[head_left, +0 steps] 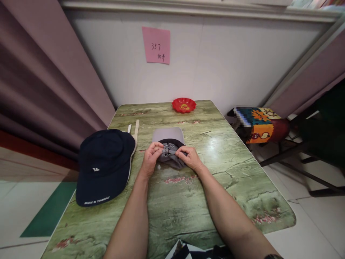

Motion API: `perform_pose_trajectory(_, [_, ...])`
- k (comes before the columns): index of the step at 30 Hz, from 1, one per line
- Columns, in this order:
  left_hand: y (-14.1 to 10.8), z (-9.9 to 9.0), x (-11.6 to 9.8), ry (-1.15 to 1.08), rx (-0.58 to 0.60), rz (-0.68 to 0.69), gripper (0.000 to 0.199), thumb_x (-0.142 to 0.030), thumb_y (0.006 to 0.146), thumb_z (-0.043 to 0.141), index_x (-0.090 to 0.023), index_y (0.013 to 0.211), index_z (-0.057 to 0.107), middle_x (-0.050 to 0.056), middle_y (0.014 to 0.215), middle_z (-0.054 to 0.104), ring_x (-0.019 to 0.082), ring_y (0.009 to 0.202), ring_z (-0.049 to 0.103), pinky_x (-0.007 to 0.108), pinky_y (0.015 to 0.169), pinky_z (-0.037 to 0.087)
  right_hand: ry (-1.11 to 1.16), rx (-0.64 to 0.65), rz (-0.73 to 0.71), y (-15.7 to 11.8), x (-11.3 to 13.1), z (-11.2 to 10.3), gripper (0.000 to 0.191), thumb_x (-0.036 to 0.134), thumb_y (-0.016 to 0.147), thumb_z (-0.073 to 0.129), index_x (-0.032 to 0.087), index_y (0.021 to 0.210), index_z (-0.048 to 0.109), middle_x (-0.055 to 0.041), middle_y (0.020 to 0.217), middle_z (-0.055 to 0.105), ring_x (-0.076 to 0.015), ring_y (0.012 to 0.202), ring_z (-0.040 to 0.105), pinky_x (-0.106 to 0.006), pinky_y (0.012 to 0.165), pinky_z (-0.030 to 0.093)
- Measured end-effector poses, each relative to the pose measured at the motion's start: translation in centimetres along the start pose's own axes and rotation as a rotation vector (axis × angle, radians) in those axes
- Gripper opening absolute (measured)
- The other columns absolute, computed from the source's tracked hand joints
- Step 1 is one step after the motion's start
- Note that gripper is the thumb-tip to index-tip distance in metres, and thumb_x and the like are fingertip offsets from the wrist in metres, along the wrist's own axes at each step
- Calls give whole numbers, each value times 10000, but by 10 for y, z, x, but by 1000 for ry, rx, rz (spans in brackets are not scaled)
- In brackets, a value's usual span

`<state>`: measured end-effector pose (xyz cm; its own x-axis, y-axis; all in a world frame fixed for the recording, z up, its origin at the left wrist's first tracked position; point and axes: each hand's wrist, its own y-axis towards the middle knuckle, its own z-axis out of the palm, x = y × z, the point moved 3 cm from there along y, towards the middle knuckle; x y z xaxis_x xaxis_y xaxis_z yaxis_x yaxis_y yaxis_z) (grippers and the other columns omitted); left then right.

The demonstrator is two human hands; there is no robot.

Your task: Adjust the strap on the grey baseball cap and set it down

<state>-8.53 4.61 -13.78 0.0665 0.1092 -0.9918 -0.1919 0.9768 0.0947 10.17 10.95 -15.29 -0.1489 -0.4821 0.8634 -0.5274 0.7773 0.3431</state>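
A grey cap with a lighter grey brim lies mid-table, brim toward the wall and its opening facing up. My left hand pinches the left part of its back strap, fingers closed. On the other side, my right hand is closed on the right part of the strap, thumb and fingers together. Between the two hands the strap forms a small loop. To the left rests a large navy cap with white lettering on its brim and light straps sticking out behind it.
A red scalloped dish sits at the far edge of the green wood-patterned table. A pink paper is stuck on the wall behind. Beyond the right edge stand a colourful printed stool and dark metal legs. A curtain hangs at left.
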Motion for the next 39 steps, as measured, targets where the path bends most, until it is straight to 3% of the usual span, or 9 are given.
perform_pose_trajectory(10, [0, -3, -2, -146, -21, -5, 259, -281, 778, 678, -189, 960, 519, -44, 683, 562, 95, 579, 469, 217, 591, 363, 249, -108, 104, 1, -4, 7, 424, 512, 925, 492, 199, 639, 486, 40, 608, 441, -116, 602, 416, -236, 606, 332])
perform_pose_trajectory(15, [-1, -3, 0, -107, 8, -7, 238, -293, 808, 651, -196, 966, 501, -51, 680, 529, 97, 586, 448, 217, 600, 352, 379, -139, 187, 2, -8, 12, 442, 544, 912, 483, 201, 635, 457, 41, 621, 425, -115, 600, 390, -236, 602, 330])
perform_pose_trajectory(20, [0, -2, -1, 198, 54, 11, 178, -359, 885, 559, -188, 933, 563, -49, 650, 492, 108, 589, 430, 222, 598, 337, 283, -109, 149, 6, -5, 10, 441, 521, 922, 483, 199, 624, 455, 45, 599, 404, -114, 594, 385, -238, 595, 317])
perform_pose_trajectory(25, [0, 3, -6, 548, 140, 75, 254, -408, 864, 595, -167, 823, 666, -1, 778, 628, 155, 754, 555, 254, 727, 399, 142, -85, 109, 9, -3, 8, 437, 496, 943, 464, 193, 627, 473, 48, 589, 390, -107, 575, 385, -242, 583, 296])
perform_pose_trajectory(32, [0, -1, -6, 634, 189, -12, 302, -449, 722, 741, -159, 747, 663, -31, 670, 559, 126, 630, 488, 242, 608, 360, 60, -56, 118, 13, -5, 12, 445, 485, 959, 445, 196, 620, 434, 53, 581, 359, -102, 564, 370, -243, 568, 269])
perform_pose_trajectory(39, [-1, -2, 1, 752, 247, 47, 431, -430, 567, 868, -184, 868, 684, 7, 845, 648, 198, 811, 577, 302, 771, 426, -2, -84, 141, 13, -6, 13, 435, 477, 955, 443, 206, 620, 383, 57, 575, 328, -101, 556, 334, -245, 555, 242])
